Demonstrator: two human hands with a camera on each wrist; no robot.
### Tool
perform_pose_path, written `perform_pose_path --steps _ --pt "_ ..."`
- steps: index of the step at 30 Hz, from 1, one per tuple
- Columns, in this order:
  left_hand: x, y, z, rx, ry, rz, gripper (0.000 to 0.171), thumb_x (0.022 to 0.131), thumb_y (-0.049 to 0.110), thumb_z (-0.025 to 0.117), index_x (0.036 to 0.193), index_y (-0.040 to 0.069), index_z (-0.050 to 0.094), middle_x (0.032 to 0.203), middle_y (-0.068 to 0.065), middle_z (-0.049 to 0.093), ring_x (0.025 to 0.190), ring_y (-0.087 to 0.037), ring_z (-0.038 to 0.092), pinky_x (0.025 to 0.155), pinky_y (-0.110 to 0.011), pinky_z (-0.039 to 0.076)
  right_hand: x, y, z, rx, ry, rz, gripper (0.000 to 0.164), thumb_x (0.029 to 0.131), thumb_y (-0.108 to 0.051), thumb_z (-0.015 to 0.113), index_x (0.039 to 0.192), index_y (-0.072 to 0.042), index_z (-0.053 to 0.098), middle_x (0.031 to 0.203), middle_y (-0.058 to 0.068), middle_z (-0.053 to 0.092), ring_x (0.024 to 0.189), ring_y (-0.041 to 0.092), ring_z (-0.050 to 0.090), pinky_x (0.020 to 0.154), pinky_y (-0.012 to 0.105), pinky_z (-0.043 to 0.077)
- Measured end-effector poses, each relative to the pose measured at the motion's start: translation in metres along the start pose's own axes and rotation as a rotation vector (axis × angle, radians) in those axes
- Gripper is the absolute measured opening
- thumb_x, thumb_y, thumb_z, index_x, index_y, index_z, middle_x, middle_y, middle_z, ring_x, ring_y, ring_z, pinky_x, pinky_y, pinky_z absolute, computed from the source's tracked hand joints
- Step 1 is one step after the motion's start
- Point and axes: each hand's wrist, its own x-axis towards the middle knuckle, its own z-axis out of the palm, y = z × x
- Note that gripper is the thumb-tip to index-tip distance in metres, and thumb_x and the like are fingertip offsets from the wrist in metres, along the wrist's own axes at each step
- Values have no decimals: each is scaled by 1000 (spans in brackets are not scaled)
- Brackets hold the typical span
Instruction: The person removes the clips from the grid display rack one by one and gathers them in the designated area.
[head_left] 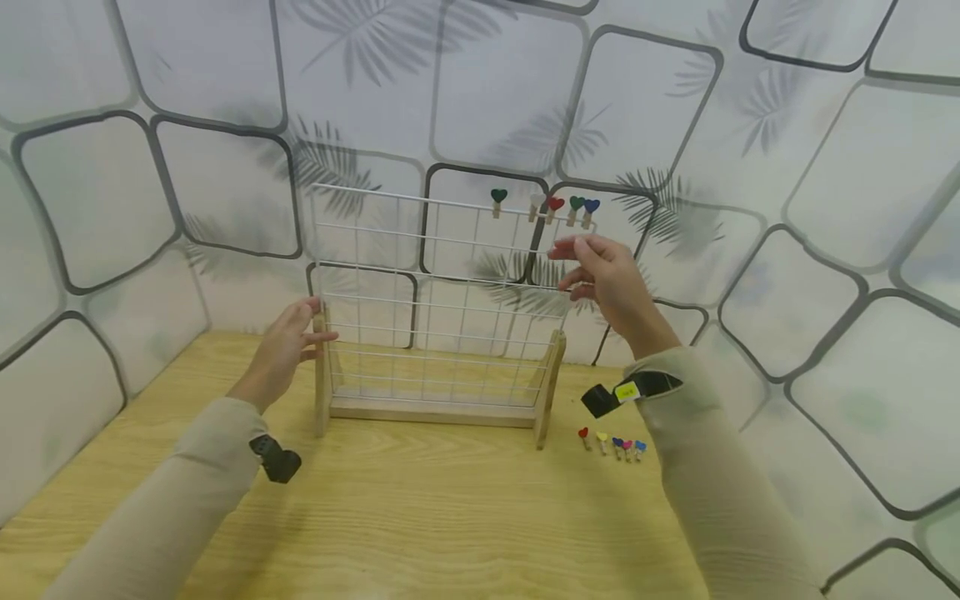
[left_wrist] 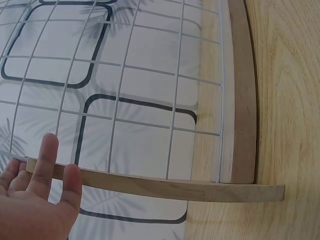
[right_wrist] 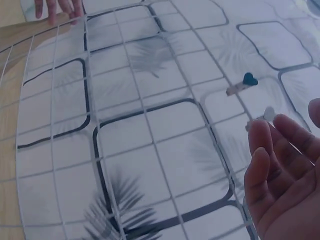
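A white wire grid rack (head_left: 442, 310) stands on wooden posts. My left hand (head_left: 283, 350) is at the top of the left post (left_wrist: 150, 186), thumb and forefinger close together at its tip, other fingers extended. Before the grid's upper right side, my right hand (head_left: 611, 279) hangs with loosely bent fingers and nothing visible in them. Several mini heart clothespins sit along the top wire: a dark green one (head_left: 498, 200), a white one (head_left: 535, 205), a red one (head_left: 555, 207), another green one (head_left: 576, 208) and a blue one (head_left: 591, 210). The right wrist view shows the white clothespin (right_wrist: 269, 114) just beyond the fingertips.
On the table (head_left: 420, 517), right of the rack's foot, lie several more heart clothespins, among them a red one (head_left: 584, 437), a yellow one (head_left: 602, 442) and a light blue one (head_left: 641, 448). Patterned cloth (head_left: 360, 67) stands close behind and beside the rack.
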Motion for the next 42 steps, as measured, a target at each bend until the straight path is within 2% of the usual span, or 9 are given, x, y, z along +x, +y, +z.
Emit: perform_pose_path --steps 8,13,18,24,28,31,36,39,42 --pt "-1 1 0 -20 0 0 66 106 46 16 154 2 8 159 -21 10 117 -17 51 97 -44 37 31 -34 27 119 -61 -42 39 105 -27 43 127 4 55 129 17 54 74 18 62 59 25 50" --pt "-2 1 1 -31 -1 -3 66 106 46 16 154 2 8 159 -21 10 112 -10 52 96 -40 38 48 -46 38 58 -33 -21 42 106 -27 40 136 2 49 136 14 51 78 19 62 61 25 49" --pt "-2 0 2 -41 -2 -9 65 106 45 17 155 3 8 159 -19 10 117 -18 51 96 -41 39 64 -49 41 -28 0 16 41 105 -27 44 135 -1 52 137 9 51 81 19 63 61 23 48" --pt "0 1 2 -30 2 -11 63 106 43 17 155 3 8 159 -18 10 120 -21 50 96 -42 39 81 -53 48 -327 15 119 38 102 -27 52 137 -11 55 136 4 54 84 18 67 65 27 48" --pt "1 0 0 -23 7 -11 63 107 43 17 155 4 9 159 -19 11 117 -18 51 95 -42 39 89 -52 54 -582 50 114 32 100 -24 56 129 -11 60 122 4 62 80 18 67 66 30 49" --pt "2 1 1 -26 4 -1 64 106 44 17 155 4 9 159 -19 10 120 -23 50 97 -44 38 91 -48 58 -665 132 78 21 98 -20 59 115 -9 64 111 4 64 75 16 67 59 28 47" --pt "0 -2 3 -20 -1 -5 65 106 45 17 155 3 8 159 -18 10 127 -32 45 100 -48 36 84 -39 62 -458 206 1 19 98 -16 59 114 -6 62 110 6 62 71 14 67 50 24 41" --pt "-1 -3 2 -11 1 -8 64 106 45 17 155 3 8 159 -19 10 124 -27 48 99 -45 37 74 -36 60 -271 163 -23 25 98 -17 59 120 -3 59 111 8 61 71 17 66 52 23 44" --pt "0 -3 -1 -2 6 17 65 106 45 17 154 2 9 158 -21 11 119 -20 51 96 -40 40 63 -35 55 -192 113 -21 28 98 -17 59 122 -2 57 109 10 62 71 17 65 55 25 47"
